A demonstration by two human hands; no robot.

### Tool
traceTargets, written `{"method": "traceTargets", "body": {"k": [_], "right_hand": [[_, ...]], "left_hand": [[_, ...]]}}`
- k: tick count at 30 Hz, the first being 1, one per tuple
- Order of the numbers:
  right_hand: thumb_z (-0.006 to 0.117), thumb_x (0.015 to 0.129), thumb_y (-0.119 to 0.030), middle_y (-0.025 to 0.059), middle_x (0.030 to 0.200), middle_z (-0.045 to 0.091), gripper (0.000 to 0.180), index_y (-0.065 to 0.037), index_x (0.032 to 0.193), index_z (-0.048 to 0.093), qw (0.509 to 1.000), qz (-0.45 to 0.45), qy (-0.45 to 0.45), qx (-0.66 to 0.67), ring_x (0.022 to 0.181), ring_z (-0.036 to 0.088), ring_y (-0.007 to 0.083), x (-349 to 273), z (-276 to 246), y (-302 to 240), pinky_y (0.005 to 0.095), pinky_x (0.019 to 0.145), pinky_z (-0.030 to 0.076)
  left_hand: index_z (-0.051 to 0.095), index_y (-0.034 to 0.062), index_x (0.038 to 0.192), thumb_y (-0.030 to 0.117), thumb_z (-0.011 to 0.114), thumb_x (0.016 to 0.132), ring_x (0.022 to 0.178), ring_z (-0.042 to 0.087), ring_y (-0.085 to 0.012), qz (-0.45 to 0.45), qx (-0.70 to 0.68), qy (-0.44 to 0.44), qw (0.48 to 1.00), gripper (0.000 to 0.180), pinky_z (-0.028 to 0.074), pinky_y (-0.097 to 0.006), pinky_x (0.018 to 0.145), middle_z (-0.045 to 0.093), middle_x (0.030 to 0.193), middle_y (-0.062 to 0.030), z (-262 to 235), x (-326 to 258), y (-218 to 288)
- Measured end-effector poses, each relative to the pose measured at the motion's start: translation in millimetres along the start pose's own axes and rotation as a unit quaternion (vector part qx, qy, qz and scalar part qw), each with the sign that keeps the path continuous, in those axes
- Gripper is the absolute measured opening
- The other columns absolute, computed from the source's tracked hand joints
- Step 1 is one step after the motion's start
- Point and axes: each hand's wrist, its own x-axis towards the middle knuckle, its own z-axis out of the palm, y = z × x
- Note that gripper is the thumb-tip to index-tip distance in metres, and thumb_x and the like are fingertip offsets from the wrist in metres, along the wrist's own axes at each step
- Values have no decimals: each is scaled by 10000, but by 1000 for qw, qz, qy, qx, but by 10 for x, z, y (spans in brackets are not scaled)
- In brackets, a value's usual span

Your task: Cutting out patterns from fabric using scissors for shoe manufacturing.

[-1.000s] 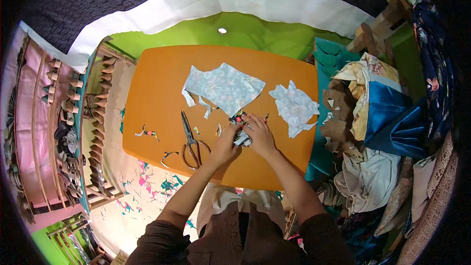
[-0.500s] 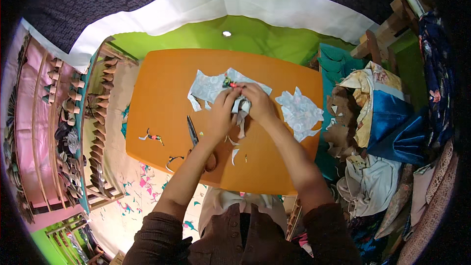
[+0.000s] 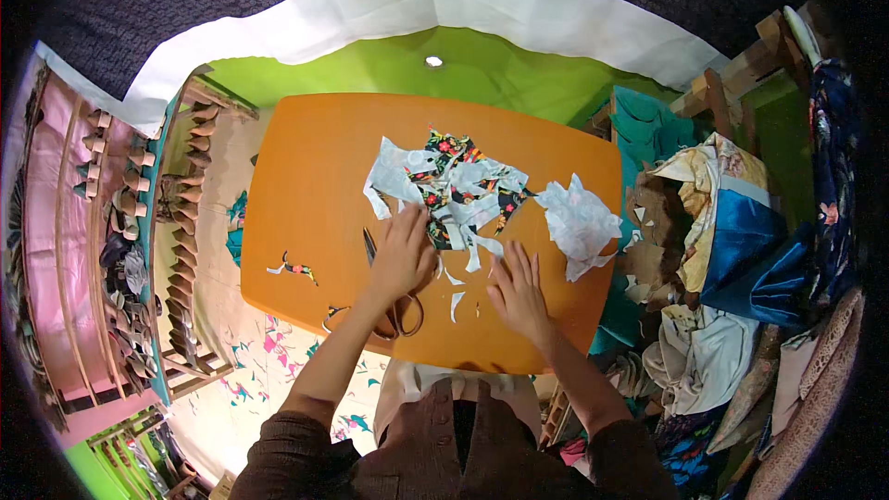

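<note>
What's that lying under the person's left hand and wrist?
Scissors on the orange table: dark blade shows left of the left hand, a brown handle loop right of the wrist. The scissors' middle is covered; contact with the hand can't be seen.

Two hands (image 3: pixel 403 248) (image 3: pixel 521 298), two tabletop scrap piles (image 3: pixel 454 187) (image 3: pixel 579 222), one table (image 3: pixel 306 167), one pair of scissors (image 3: pixel 370 246)

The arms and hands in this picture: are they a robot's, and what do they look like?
No, they are a person's. The left hand and right hand are ungloved, and the forearms are bare up to dark brown sleeves, matching the brown top. No cables show.
</note>
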Motion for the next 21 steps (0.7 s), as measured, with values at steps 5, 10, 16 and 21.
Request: {"method": "traceTargets", "body": {"k": [5,10,16,21], "right_hand": [[441,823,-403,195,1349,245,533,-75,1241,397,994,-4,-98,-50,1275,180,321,-397,142,-360,591,971,118],[471,777,-414,205,1351,234,582,-79,1247,394,987,-28,-128,-90,1267,200,326,138,477,-547,589,972,116],[518,724,-309,164,1374,205,558,-145,1248,417,988,-19,-10,-152,1281,171,301,830,502,-447,560,985,124],[542,722,-170,126,1174,411,439,-168,1159,498,990,-24,41,-132,1096,386,274,1110,425,-246,434,865,340]], "left_hand": [[314,-19,1265,297,454,835,1227,286,-341,-4,-5,-59,998,551,225,-464,992,244,1353,-195,150,-452,251],[303,-21,1276,289,440,847,1235,268,-349,-22,-47,-42,998,546,201,-469,1001,242,1349,-212,319,-438,275],[295,-31,1273,264,470,834,1226,259,-381,-31,-49,54,997,558,193,-473,1006,261,1317,-249,264,-211,96],[316,22,1280,241,511,815,1226,243,-398,-22,-38,52,998,550,213,-478,997,240,1319,-255,208,-69,-32]]}}
